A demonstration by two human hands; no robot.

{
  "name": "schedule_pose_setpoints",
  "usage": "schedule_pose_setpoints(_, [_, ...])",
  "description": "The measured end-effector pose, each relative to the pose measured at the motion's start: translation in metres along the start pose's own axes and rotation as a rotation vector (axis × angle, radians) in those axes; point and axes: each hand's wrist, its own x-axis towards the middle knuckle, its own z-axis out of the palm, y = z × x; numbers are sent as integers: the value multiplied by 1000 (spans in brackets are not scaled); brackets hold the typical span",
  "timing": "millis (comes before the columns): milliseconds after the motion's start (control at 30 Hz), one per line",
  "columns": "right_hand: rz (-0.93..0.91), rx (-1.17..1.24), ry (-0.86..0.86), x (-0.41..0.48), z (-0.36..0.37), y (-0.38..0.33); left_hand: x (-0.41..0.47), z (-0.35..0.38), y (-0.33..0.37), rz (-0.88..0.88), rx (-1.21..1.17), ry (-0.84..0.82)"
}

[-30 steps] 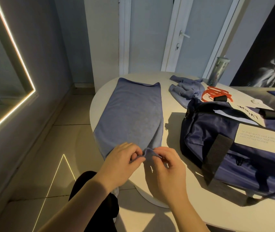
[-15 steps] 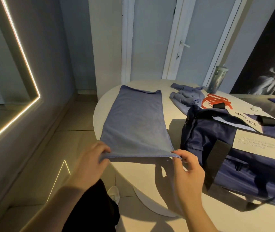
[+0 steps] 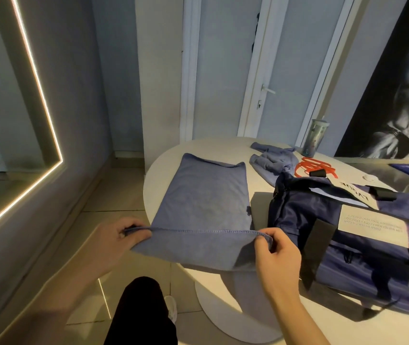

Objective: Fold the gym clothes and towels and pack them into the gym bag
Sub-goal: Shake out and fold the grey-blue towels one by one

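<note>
At the near edge of the round white table [image 3: 259, 188], I see both hands holding the blue towel [image 3: 205, 200] by its stitched hem. The left hand [image 3: 116, 242] pinches the left corner between the thumb and curled fingers. The right hand [image 3: 279, 255] pinches the right corner the same way, its fingers bent round the fabric. The hem is stretched taut between them and lifted off the tabletop, with a flap hanging beneath it over the table's edge. The rest of the towel lies flat on the table, running away from me toward the far rim. Just to its right sits the navy gym bag [image 3: 367, 257], with a pale printed label on its side. Its top looks open, though I cannot be sure from this angle. Beyond the bag, on the table's far side, lie a crumpled blue garment [image 3: 273, 160], a coil of orange cord [image 3: 310, 165] and a tall tumbler [image 3: 314, 138].
</note>
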Motion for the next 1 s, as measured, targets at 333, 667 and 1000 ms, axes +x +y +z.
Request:
schedule_pose_setpoints(333, [-219,-476,-288,153,31,-50,171,-14,24,167,247,-170])
schedule_pose_setpoints(667, [-109,-912,-527,330,108,-57,362,25,-2,222,390,-260])
schedule_pose_setpoints(1000, [-61,-1014,-668,432,161,51,485,95,-84,195,484,-322])
